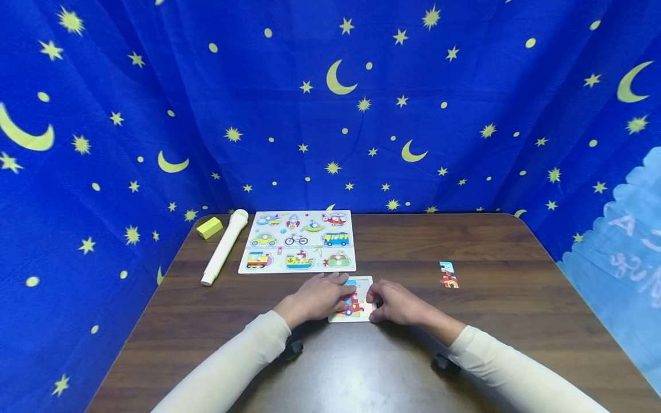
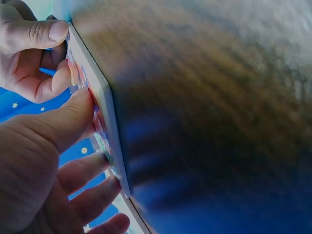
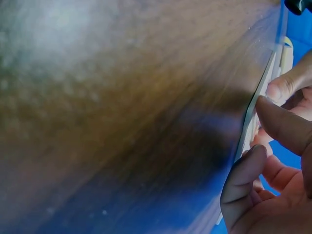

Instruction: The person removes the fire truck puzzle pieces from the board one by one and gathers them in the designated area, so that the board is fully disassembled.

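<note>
A small jigsaw puzzle in a white tray (image 1: 364, 279) lies before me, showing a red vehicle picture. My left hand (image 1: 317, 297) rests over its left side, thumb on the picture and fingers spread toward the far edge. At the right side of the tray my right hand (image 1: 397, 302) curls its thumb and fingers about a pale puzzle piece (image 1: 368, 308), partly hidden by the fingertips. In the left wrist view both hands meet the tray (image 2: 105, 100) from the same side. Farther right on the table lie red and blue loose puzzle pieces (image 1: 448, 276).
Beyond the tray lies a larger vehicle puzzle board (image 1: 279, 255). To its left are a cream stick with a rounded head (image 1: 223, 249) and a yellow block (image 1: 209, 228). A blue curtain (image 1: 289, 115) with moons and stars surrounds the wooden table (image 1: 506, 321).
</note>
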A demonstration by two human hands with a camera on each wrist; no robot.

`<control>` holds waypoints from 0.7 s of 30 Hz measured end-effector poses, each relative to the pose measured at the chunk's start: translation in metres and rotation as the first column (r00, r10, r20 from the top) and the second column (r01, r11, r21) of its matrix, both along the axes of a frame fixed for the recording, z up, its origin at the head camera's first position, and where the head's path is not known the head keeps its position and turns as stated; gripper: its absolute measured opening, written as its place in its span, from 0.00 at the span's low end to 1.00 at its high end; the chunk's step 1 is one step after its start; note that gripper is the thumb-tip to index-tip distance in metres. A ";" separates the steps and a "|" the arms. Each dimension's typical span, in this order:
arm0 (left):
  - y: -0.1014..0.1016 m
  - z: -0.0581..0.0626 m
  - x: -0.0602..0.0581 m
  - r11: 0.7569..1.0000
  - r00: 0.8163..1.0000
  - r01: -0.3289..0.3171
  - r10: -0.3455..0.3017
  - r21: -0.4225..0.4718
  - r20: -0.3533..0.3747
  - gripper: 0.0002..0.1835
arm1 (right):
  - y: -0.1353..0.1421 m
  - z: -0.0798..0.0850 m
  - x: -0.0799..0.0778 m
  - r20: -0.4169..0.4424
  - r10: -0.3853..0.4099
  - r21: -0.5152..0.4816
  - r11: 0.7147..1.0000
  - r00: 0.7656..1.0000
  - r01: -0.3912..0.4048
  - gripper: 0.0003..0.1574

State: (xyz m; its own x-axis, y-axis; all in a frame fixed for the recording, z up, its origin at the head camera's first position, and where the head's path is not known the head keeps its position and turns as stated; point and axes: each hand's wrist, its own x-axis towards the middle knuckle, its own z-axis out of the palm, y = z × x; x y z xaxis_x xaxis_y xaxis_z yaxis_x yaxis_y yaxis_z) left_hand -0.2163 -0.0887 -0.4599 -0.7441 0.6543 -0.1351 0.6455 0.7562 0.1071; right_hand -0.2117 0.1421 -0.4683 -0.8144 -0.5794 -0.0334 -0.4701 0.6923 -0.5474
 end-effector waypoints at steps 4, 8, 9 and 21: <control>0.000 -0.001 0.000 1.000 1.000 0.002 -0.002 -0.002 -0.001 0.26 | 0.001 0.000 -0.001 0.001 0.019 -0.027 0.999 1.000 -0.019 0.21; -0.001 -0.002 0.000 1.000 1.000 0.007 -0.007 0.001 -0.007 0.26 | 0.001 -0.001 -0.001 0.030 0.040 -0.062 0.997 0.999 -0.038 0.20; -0.001 -0.002 0.000 1.000 1.000 0.007 -0.007 0.001 -0.006 0.26 | 0.000 -0.001 -0.001 0.037 0.044 -0.069 0.997 0.998 -0.041 0.20; -0.001 -0.003 0.001 1.000 1.000 0.009 -0.009 0.004 -0.005 0.26 | 0.000 0.000 0.002 0.074 0.009 -0.093 0.996 0.997 -0.002 0.18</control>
